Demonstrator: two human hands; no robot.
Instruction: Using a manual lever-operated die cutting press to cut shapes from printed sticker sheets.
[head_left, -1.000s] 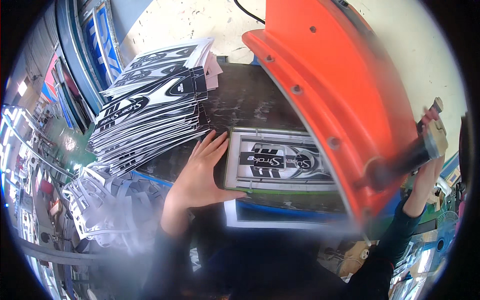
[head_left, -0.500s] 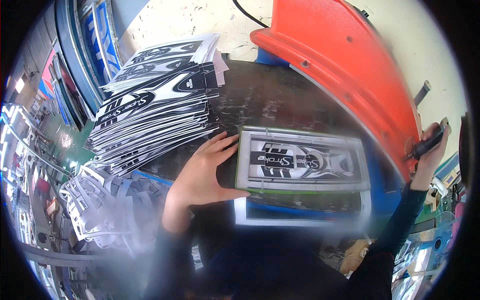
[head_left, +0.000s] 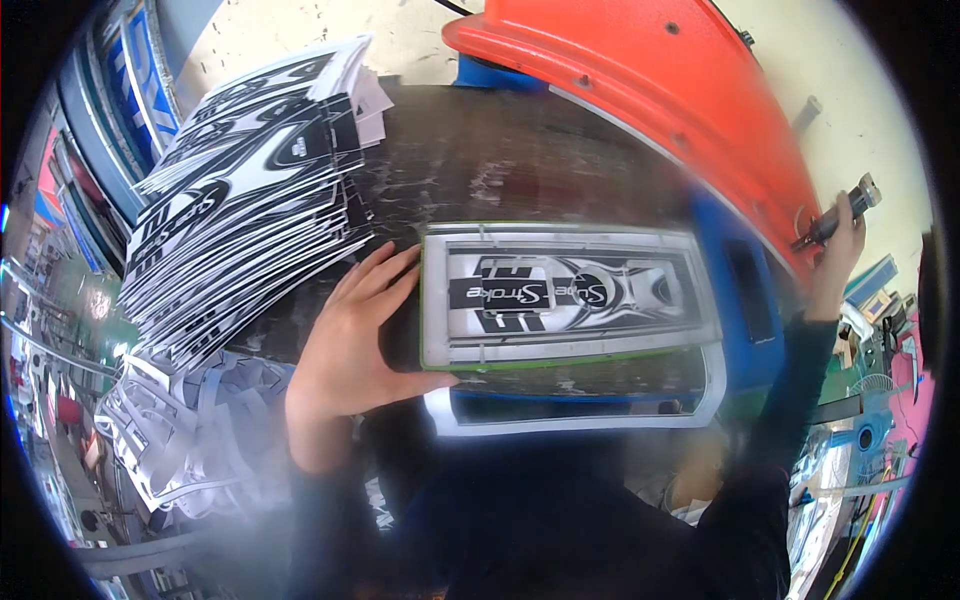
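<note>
In front of me lies a clear, rectangular cutting die (head_left: 433,345) with a green rim. A black-and-white printed card (head_left: 515,292) shows through it. My left hand (head_left: 345,340) is at the die's left end, fingers stretched toward the far corner and thumb at the near corner, seemingly touching its edge. At the far right, my right hand (head_left: 845,250) is wrapped round a black handle (head_left: 830,220) with a metal end, next to the large red machine arm (head_left: 650,85). A white cut-out paper frame (head_left: 438,412) lies on the near side, partly under the die.
A tall, leaning stack of printed sheets (head_left: 240,210) stands at the left on the dark worktop (head_left: 450,150). White paper offcuts (head_left: 180,430) are heaped below it. The red arm curves over the far right side, and a blue surface (head_left: 735,290) shows right of the die.
My view has shifted, so the stack, die and red arm appear farther left and higher. My left hand stays at the die's left end; my right hand stays on the handle.
</note>
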